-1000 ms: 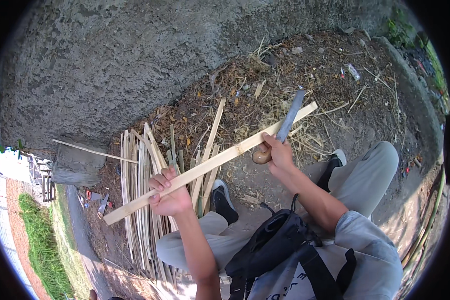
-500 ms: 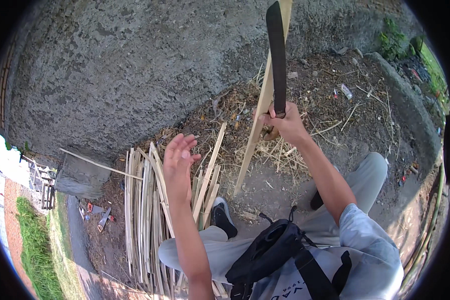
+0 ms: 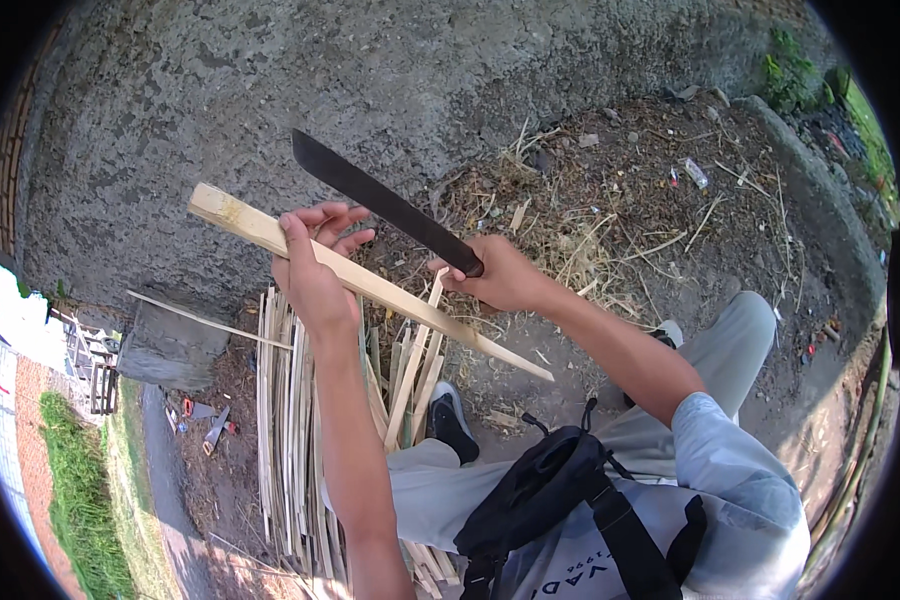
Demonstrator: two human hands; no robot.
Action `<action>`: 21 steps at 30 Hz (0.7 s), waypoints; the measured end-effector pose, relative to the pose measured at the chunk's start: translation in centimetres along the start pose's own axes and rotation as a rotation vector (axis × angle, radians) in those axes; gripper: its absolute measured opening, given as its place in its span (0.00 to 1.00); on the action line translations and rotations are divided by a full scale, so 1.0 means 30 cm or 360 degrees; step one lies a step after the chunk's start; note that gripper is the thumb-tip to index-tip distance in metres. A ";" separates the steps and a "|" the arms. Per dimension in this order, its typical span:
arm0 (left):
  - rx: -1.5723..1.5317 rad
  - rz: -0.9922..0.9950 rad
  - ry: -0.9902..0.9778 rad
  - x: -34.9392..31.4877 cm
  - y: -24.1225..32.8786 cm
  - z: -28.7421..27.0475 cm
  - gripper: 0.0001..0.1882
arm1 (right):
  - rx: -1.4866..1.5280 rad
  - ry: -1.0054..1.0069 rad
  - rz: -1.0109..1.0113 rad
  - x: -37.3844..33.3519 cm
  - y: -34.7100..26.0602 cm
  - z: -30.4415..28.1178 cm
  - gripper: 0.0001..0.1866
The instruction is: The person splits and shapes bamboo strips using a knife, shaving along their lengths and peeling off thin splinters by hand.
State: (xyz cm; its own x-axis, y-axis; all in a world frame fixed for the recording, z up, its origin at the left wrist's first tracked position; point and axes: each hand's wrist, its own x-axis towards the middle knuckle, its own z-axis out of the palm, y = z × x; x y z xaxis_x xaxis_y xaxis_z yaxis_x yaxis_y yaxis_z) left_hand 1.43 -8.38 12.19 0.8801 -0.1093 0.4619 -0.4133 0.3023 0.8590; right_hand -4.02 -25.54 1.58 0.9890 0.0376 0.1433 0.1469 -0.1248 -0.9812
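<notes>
My left hand (image 3: 315, 275) holds a long pale bamboo slat (image 3: 380, 287), its thumb on the near side and the other fingers loosely curled beyond. The slat slants across in front of me, its thick end at the upper left and its thin tapered end at the lower right. In my right hand (image 3: 500, 275) is the handle of a machete (image 3: 390, 205). Its dark blade points to the upper left, above the slat and apart from it. The right hand's fingers are wrapped round the handle, most of which they hide.
A pile of similar slats (image 3: 290, 440) lies at my left, by my shoe (image 3: 452, 425). A rough grey wall (image 3: 300, 80) rises ahead, with shavings (image 3: 580, 260) on the soil below. A stone block (image 3: 175, 345) and a handsaw (image 3: 216, 430) are farther left.
The slat has swung from near upright in my right hand to a slant in my left, which has closed on it. The machete has tipped leftward and come down with my right hand.
</notes>
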 end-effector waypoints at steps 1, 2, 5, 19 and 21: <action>0.0015 -0.0011 0.0010 -0.022 -0.007 -0.011 0.19 | 0.0014 -0.0012 0.0009 -0.021 0.014 0.003 0.10; 0.0110 0.0082 0.0196 -0.040 -0.010 -0.011 0.18 | -0.0118 0.0098 0.0006 -0.057 0.029 -0.008 0.08; 0.0065 0.0162 0.0431 -0.073 -0.043 0.032 0.16 | -0.0436 0.0324 -0.0078 -0.177 0.010 -0.001 0.08; 0.0230 0.0296 0.0551 -0.196 -0.136 0.060 0.17 | -0.0735 0.0093 0.0041 -0.261 0.257 0.180 0.17; 0.0166 0.0404 0.0428 -0.204 -0.138 0.012 0.17 | -0.0665 -0.0001 0.0203 -0.251 0.254 0.186 0.18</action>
State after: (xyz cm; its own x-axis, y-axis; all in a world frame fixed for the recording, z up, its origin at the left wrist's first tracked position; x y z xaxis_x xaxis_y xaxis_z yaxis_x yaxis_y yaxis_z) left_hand -2.32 -9.32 5.89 0.7710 0.2131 0.6002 -0.6352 0.1881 0.7491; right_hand -10.46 -21.24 -7.69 0.9997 -0.0036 0.0242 0.0188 -0.5187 -0.8547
